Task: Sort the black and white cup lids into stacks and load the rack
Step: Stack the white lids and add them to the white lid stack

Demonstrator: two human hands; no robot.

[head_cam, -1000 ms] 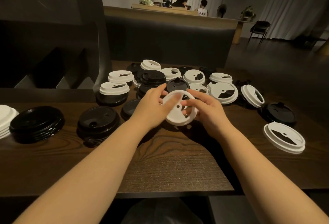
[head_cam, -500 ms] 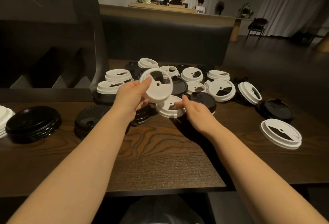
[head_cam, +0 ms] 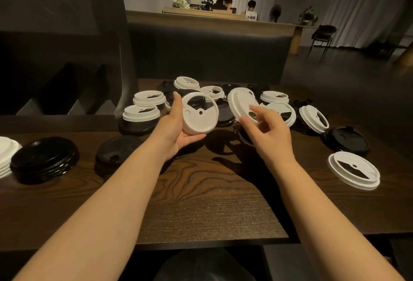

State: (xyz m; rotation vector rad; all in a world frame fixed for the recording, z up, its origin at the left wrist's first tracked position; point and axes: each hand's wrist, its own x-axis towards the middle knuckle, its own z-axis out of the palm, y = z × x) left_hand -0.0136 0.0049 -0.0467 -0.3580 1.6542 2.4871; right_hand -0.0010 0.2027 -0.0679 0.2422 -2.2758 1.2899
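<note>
Left hand [head_cam: 178, 128]: holding one white lid [head_cam: 199, 113] above the middle of the desk [head_cam: 201, 191], underside facing the camera; thumb pressing the lid's lower rim, fingers [head_cam: 177, 104] wrapping its far left edge.

Right hand [head_cam: 268, 131]: holding a second white lid [head_cam: 242, 104] tilted on edge just to the right of the first, the two lids apart; thumb and forefinger pinching its lower rim, the other fingers curling loosely beneath.

Loose lids [head_cam: 278, 106]: black and white ones lying mixed in a heap along the desk's far edge, behind both hands; several white ones sitting on top of black ones.

Black lid stack [head_cam: 44, 160]: sitting near the desk's left edge.

White lid stack [head_cam: 6, 155]: sitting at the left edge just beside the black stack, partly cut off by the frame.

Single black lid [head_cam: 118, 153]: lying between the black stack and the left forearm.

Single white lid, right side [head_cam: 354, 170]: lying flat near the desk's right edge, with another black lid [head_cam: 345, 140] just behind it.
</note>
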